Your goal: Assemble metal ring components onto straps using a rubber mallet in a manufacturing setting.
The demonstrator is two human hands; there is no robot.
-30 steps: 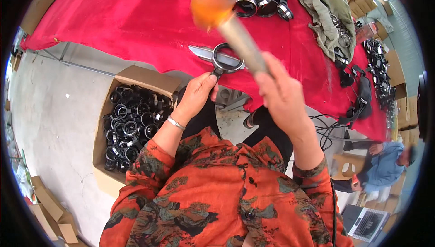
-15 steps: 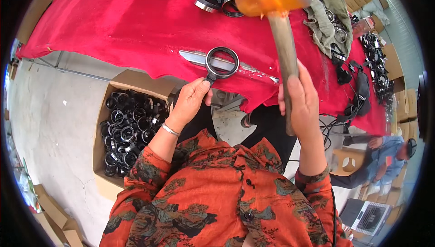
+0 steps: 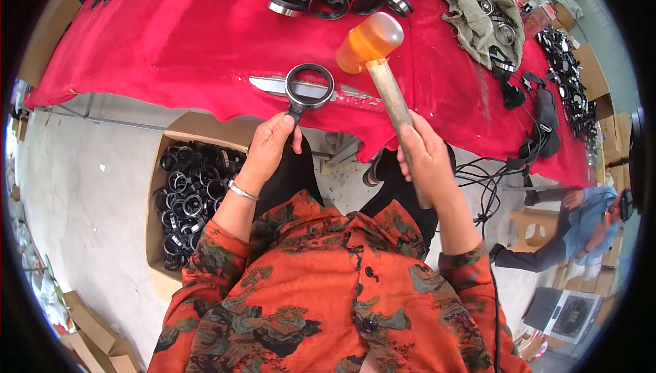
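My left hand (image 3: 270, 142) pinches the short handle of a black magnifying glass (image 3: 292, 104). Its round frame rests over a pale metal strip (image 3: 270, 86) at the near edge of the red-covered table; whether a lens sits inside, I cannot tell. My right hand (image 3: 427, 152) is wrapped round the wooden handle of a mallet (image 3: 372, 41). The mallet's translucent amber head is raised above the cloth, to the right of the magnifying glass and apart from it.
Several black and silver ring-shaped pieces (image 3: 329, 2) lie at the back of the red table (image 3: 178, 51). Below left stands a cardboard box (image 3: 156, 233) full of similar rings. A grey-green cloth (image 3: 465, 14) and cables (image 3: 482, 181) are at right. Another person (image 3: 591, 226) is farther right.
The mallet and my right hand have moved left and down in the picture, toward the magnifying glass. My left hand keeps its hold, and the whole view has shifted slightly.
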